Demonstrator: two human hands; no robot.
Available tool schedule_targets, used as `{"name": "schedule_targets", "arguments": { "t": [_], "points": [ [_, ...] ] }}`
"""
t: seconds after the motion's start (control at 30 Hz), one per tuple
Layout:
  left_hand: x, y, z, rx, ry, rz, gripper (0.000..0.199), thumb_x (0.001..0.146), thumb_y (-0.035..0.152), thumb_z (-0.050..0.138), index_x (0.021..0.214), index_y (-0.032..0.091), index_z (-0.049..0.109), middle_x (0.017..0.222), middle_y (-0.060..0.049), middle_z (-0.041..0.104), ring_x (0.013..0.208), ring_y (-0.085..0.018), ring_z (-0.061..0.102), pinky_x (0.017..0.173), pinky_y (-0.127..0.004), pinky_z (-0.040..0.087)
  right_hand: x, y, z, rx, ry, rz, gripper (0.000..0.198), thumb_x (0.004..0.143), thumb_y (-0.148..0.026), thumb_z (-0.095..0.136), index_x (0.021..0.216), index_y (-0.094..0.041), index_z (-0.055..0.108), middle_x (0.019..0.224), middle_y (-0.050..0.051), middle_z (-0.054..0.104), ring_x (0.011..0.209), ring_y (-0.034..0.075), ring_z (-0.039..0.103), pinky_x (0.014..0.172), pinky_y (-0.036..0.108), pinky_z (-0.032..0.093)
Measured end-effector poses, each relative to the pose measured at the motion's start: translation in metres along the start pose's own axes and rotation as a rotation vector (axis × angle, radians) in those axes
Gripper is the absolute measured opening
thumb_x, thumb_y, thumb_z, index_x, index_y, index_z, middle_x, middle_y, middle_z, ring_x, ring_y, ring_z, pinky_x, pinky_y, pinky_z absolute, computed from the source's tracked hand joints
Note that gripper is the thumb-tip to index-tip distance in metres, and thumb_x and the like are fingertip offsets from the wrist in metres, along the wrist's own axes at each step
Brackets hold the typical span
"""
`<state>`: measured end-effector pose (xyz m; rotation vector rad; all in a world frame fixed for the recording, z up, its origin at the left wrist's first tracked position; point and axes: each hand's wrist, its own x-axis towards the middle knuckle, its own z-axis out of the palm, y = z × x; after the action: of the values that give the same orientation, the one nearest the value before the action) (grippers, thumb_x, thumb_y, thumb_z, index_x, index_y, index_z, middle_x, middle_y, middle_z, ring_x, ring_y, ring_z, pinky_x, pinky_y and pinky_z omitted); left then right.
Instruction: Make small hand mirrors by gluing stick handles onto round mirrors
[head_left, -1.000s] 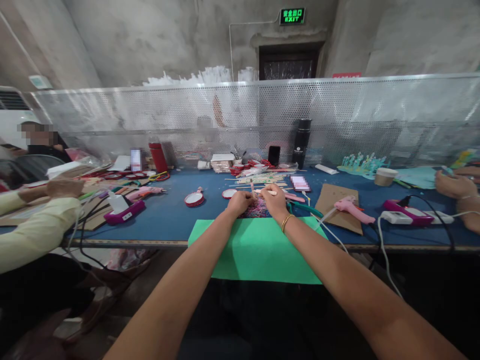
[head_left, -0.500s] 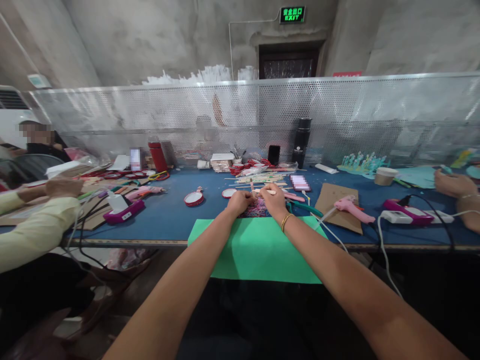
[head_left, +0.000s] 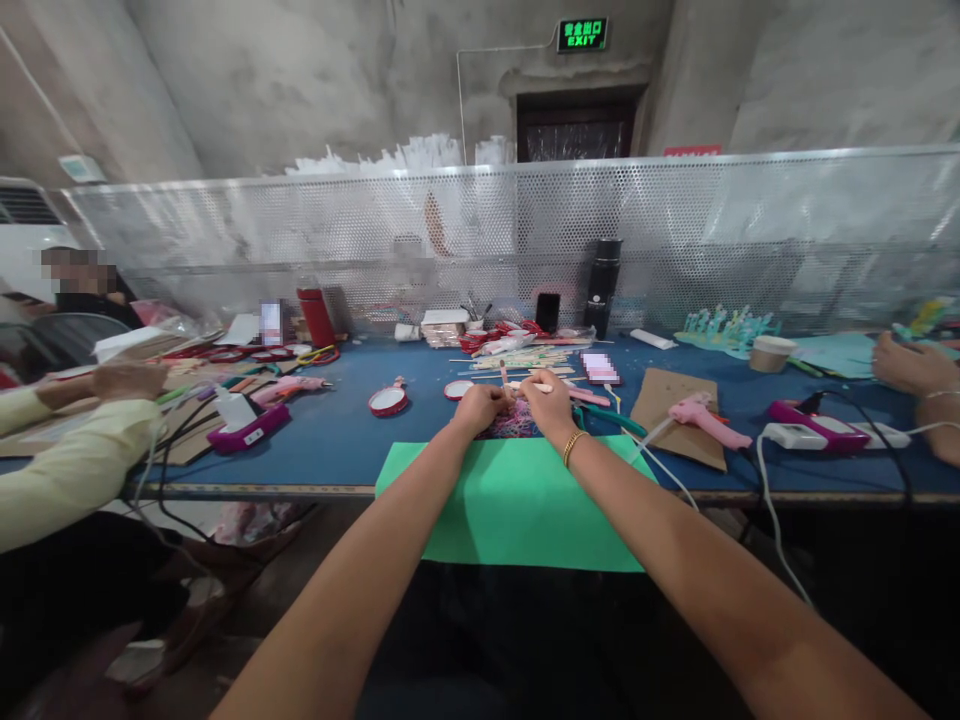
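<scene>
My left hand is closed, its fingertips pinched close to a short upright tan piece; what they grip is too small to tell. Beside it my right hand is closed around a slim pale pen-like stick, which points left toward the left fingertips. Below both hands lies a tangle of pink, purple and blue strands. A green sheet spreads under my forearms and hangs over the table's front edge.
Right of my hands, a pink glue gun rests on cardboard. Thin sticks, a phone, tape rolls and a black bottle are around. Purple power strips trail cables. Co-workers' hands show on both sides.
My hands stay almost in place, still pinched together. At the right, the co-worker's hand now raises a yellow-green piece. The view has shifted very slightly.
</scene>
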<state>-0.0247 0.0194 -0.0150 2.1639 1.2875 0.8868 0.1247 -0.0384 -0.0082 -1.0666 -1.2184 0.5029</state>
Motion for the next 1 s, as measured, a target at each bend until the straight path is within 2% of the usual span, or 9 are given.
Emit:
{"name": "schedule_targets", "arguments": {
  "t": [0.23,0.47,0.8,1.0],
  "points": [
    [-0.0003,-0.0002,0.0007,-0.003,0.006,-0.019,0.028,0.071,0.041,0.063,0.066,0.014,0.070,0.054,0.003,0.054,0.053,-0.010,0.040,0.055,-0.024,0.028,0.0009,0.0038,0.0014,-0.015,-0.010,0.001,0.011,0.069,-0.033,0.052,0.064,-0.024,0.056,0.064,-0.002,0.064,0.065,0.019,0.057,0.063,0.029,0.044],
    [-0.0035,0.0064,-0.0028,-0.015,0.000,-0.011,0.029,0.070,0.041,0.064,0.067,0.013,0.071,0.057,0.002,0.058,0.055,-0.011,0.043,0.055,-0.024,0.030,0.0015,0.0013,-0.0022,-0.054,0.062,0.027,0.011,0.068,-0.032,0.051,0.062,-0.024,0.057,0.064,-0.001,0.064,0.067,0.019,0.056,0.062,0.029,0.042],
    [-0.0029,0.0058,-0.0021,0.010,0.006,-0.008,0.031,0.071,0.042,0.064,0.064,0.012,0.069,0.056,0.002,0.056,0.054,-0.010,0.041,0.054,-0.024,0.027,-0.0004,0.0005,0.0019,0.040,-0.015,0.013,0.009,0.068,-0.030,0.053,0.063,-0.023,0.057,0.063,-0.002,0.064,0.065,0.019,0.059,0.063,0.029,0.044],
    [-0.0022,0.0034,-0.0015,0.006,0.000,-0.016,0.030,0.071,0.041,0.063,0.069,0.013,0.072,0.055,0.002,0.056,0.054,-0.010,0.041,0.054,-0.024,0.028,0.0012,0.0008,-0.0012,-0.045,0.057,0.011,0.010,0.068,-0.030,0.052,0.062,-0.023,0.057,0.064,-0.001,0.063,0.065,0.019,0.056,0.063,0.030,0.043]
  ]
}}
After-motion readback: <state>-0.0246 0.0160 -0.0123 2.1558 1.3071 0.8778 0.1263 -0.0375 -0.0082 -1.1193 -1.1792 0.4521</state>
